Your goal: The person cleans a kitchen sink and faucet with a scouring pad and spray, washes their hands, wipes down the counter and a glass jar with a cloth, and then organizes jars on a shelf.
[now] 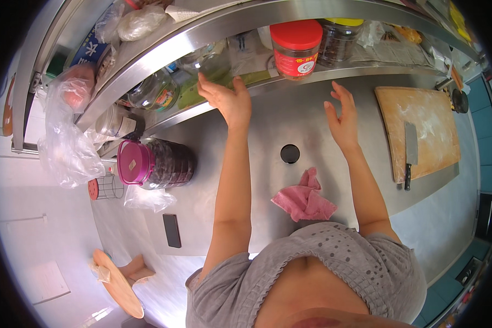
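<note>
My left hand (pixel 230 100) is raised with thumb and fingers apart, in front of the lower shelf (pixel 213 107) and holding nothing. Behind its fingers are a clear container (pixel 205 59) and a green surface on the shelf. To the right, my right hand (pixel 344 119) hangs over the steel worktop (pixel 262 164), fingers spread and nothing in them. A red-lidded plastic jar (pixel 296 51) stands on the shelf between the two hands. Below them, a round black lid (pixel 290 153) lies on the worktop. Nearer my body is a crumpled pink cloth (pixel 305 199).
A floury wooden board (pixel 426 127) with a cleaver (pixel 411 149) on it lies at the right. At the left are a large jar with a purple lid (pixel 136 162), a plastic bag (pixel 149 198) and a phone (pixel 171 230). The upper steel shelf edge (pixel 180 57) spans overhead.
</note>
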`<state>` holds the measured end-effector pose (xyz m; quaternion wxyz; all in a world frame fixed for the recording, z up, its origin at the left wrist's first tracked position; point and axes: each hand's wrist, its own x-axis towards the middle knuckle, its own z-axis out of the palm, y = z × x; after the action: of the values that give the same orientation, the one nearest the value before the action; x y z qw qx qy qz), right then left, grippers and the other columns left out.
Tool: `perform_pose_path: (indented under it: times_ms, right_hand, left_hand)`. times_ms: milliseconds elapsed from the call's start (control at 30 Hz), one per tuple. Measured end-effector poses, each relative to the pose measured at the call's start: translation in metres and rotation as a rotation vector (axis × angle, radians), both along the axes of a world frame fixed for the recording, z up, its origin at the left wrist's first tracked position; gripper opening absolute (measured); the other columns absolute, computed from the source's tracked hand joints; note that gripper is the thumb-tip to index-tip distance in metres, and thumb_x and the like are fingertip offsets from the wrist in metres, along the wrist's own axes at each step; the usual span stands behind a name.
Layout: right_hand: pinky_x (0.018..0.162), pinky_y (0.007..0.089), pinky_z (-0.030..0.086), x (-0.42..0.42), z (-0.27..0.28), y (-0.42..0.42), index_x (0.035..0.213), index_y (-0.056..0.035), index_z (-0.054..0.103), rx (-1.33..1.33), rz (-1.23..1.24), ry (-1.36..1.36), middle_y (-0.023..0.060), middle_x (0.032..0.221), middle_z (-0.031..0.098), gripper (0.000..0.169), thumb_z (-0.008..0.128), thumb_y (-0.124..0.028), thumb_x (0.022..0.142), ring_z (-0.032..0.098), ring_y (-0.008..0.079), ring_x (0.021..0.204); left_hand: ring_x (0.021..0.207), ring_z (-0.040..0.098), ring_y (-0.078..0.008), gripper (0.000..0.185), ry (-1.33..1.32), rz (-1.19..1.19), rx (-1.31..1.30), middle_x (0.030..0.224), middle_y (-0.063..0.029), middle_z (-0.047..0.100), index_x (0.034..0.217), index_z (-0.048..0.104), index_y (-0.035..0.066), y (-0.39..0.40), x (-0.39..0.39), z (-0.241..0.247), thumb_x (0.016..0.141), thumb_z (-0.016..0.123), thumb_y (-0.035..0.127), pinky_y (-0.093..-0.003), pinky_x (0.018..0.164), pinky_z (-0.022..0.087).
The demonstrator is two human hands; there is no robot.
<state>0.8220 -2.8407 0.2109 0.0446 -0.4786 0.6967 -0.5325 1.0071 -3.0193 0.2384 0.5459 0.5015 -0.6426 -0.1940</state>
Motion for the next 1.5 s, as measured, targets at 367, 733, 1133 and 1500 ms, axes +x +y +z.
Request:
perform_pose_path:
  times_ms: [367, 733, 1133, 1500]
  right_hand:
    - [0.089, 0.0335, 0.048, -0.005, 0.004, 0.059, 0.125, -0.0069, 0.062, 0.034, -0.012, 0.039, 0.0145, 0.127, 0.059, 0.035, 0.061, -0.004, 0.09, 0.06, 0.0278, 0.108]
    - [0.073, 0.0333, 0.052, 0.008, 0.0, 0.121, 0.125, -0.0074, 0.062, 0.093, -0.024, -0.101, 0.0152, 0.126, 0.059, 0.033, 0.06, -0.008, 0.091, 0.063, 0.0298, 0.103]
    - [0.089, 0.0364, 0.05, 0.015, -0.049, 0.193, 0.122, -0.0062, 0.063, 0.312, 0.119, -0.089, 0.0136, 0.114, 0.065, 0.034, 0.063, -0.014, 0.089, 0.062, 0.0296, 0.105]
    - [0.103, 0.0443, 0.041, 0.089, -0.131, 0.187, 0.122, -0.013, 0.063, 0.478, 0.606, 0.597, 0.0141, 0.125, 0.06, 0.045, 0.069, -0.034, 0.082, 0.051, 0.0295, 0.123]
  left_hand:
    - [0.139, 0.021, -0.0537, 0.139, -0.234, 0.492, 0.059, 0.151, -0.041, 0.01, 0.149, -0.009, -0.01, -0.055, 0.116, -0.016, 0.071, 0.075, 0.068, -0.0632, 0.108, 0.025]
    - [0.14, 0.017, -0.056, 0.173, -0.338, 0.568, 0.267, 0.144, -0.0502, 0.012, 0.144, -0.022, -0.013, -0.087, 0.068, 0.005, 0.042, 0.079, 0.083, -0.0636, 0.105, 0.027]
    - [0.14, 0.016, -0.0582, 0.098, -0.612, -0.116, -0.162, 0.151, -0.0445, 0.006, 0.152, 0.026, 0.002, 0.056, 0.118, -0.053, 0.081, 0.073, 0.051, -0.0617, 0.111, 0.023]
    - [0.145, 0.019, -0.0452, 0.059, -0.248, -0.407, 0.657, 0.155, -0.0252, 0.027, 0.142, 0.049, 0.01, 0.343, 0.089, -0.154, 0.092, 0.064, 0.039, -0.0551, 0.115, 0.016]
